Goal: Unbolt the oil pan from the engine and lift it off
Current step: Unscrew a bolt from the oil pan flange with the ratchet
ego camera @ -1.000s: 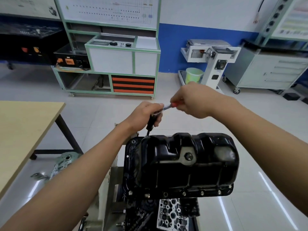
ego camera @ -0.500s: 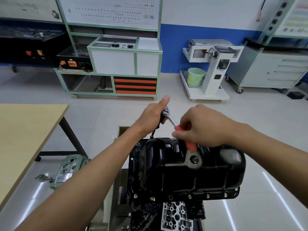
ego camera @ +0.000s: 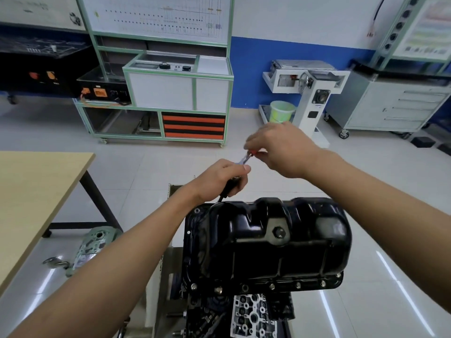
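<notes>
Oil pan (ego camera: 268, 242): one, black, seated on the engine (ego camera: 253, 315).
Drain plug (ego camera: 279, 232): one, on the pan's near wall.
Bolt heads (ego camera: 271, 286): about seven, in a row along the pan's near rim.
Ratchet (ego camera: 245, 159): one, red handle, above the pan's far-left corner; black shaft runs down to that rim.
Left hand (ego camera: 224, 181): fingers clamped round the shaft.
Right hand (ego camera: 280, 147): fingers pinched on the red handle.
Surface (ego camera: 36, 191): one, wooden, left of the pan, edge well apart.
Floor (ego camera: 390, 240): open to the right of the pan and beyond it.
Board (ego camera: 158, 18): beyond the pan, print too blurred to read.
</notes>
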### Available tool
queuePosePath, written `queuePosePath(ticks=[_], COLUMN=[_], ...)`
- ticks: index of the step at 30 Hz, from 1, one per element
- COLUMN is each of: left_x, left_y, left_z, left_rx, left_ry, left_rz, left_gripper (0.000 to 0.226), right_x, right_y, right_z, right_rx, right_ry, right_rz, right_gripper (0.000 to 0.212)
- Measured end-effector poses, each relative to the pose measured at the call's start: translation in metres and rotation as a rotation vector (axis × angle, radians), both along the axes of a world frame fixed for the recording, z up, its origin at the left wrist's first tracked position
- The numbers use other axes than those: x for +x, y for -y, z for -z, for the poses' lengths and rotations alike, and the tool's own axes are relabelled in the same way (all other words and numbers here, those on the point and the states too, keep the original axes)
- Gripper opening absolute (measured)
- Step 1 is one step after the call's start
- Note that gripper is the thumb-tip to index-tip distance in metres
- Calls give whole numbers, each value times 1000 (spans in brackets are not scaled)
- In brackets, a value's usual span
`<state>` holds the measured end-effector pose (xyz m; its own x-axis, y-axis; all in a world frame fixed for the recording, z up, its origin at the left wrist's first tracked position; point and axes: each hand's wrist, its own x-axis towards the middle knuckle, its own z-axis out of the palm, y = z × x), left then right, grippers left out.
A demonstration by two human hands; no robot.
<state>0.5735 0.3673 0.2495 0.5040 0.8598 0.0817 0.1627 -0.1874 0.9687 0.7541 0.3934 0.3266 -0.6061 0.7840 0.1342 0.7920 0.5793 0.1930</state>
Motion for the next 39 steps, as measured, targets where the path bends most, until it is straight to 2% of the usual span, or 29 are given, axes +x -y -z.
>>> queuePosePath(ticks=[4, 7, 10, 13, 15, 17, 20, 23, 25, 28, 31, 35, 39], left_x=[1, 0, 0, 1, 1, -2, -9, -13, -8, 2, 4, 3, 2], left_y=[-2, -6, -13, -15, -16, -18, -20, -17, -14, -15, -19, -20, -25], left_z=[0, 4, 7, 7, 7, 6, 2, 1, 3, 1, 2, 5, 4], left_rx=[-35, -77, -92, -68, -76, -87, -82, -49, -45, -74, -109, -124, -111], left_ry=[59, 110, 140, 121, 126, 132, 138, 84, 19, 16, 64, 76, 105], left_rz=[-101, -289, -435, -437, -411, -374, -302, -153, -50, -4, 28, 0, -173], left_gripper=[56, 59, 64, 66, 63, 58, 50, 46, 46, 49, 46, 53, 57], right_x=[-8, 1, 1, -10, -17, -18, -5, 9, 9, -1, -8, 3, 17], right_y=[-5, 12, 36, 55, 59, 57, 39, 12, -1, -16, -21, -10, 9], right_z=[14, 13, 7, 5, 5, 2, -7, -11, -10, -3, 2, 12, 16], right_rx=[89, 49, -93, -258, -295, -337, -509, -447, -366, -197, -42, -17, -111], right_ry=[-30, -94, -141, -206, -211, -207, -211, -170, -140, -36, 10, -89, -139], right_rz=[-35, 50, 104, 91, 79, 78, 89, 94, 76, 33, -73, -59, 23], right_gripper=[23, 18, 22, 37, 45, 46, 38, 28, 8, 23, 21, 20, 26])
